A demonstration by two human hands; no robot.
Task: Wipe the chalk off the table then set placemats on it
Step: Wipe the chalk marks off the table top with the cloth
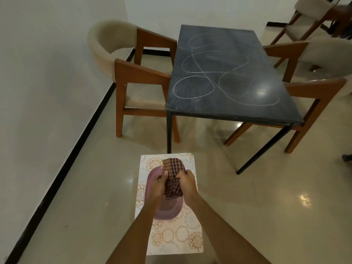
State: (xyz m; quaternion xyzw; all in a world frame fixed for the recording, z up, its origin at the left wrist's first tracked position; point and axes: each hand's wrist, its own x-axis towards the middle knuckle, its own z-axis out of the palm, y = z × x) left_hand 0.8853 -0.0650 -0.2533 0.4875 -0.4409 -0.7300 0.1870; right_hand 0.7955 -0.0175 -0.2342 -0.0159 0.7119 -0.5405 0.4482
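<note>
both hands grip one checked cloth (pixel 172 180) between them, bunched and twisted: the left hand (pixel 159 184) clamps its left side, fingers curled tight, and the right hand (pixel 187 182) clamps its right side the same way. the cloth is brown and dark purple check, its far end fanned out, its near end hanging in a wad between the wrists. it is held just over a pink-purple basin (pixel 167 212), which sits on a pale surface printed with gold floral rings (pixel 171 239), near the bottom middle of the scene. whether that printed surface is a stack of placemats or a covered stool i cannot tell. whether the basin holds water cannot be made out.

farther off stands the table (pixel 230 109), a dark slate-coloured top on thin black legs, its near left leg coming down just beyond the printed surface. white chalk loops (pixel 215 73) run over most of the top, several ovals joined by one wandering line, unwiped. nothing else lies on the top.

a wooden armchair with a cream curved back (pixel 133 73) stands at the table's left side, tucked close. another such chair (pixel 312 80) stands at the right side, and a third (pixel 314 20) sits at the far right corner, blurred. glossy beige floor tiles (pixel 266 197) reflect ceiling lights; a white wall with black skirting (pixel 47 92) runs along the left.
</note>
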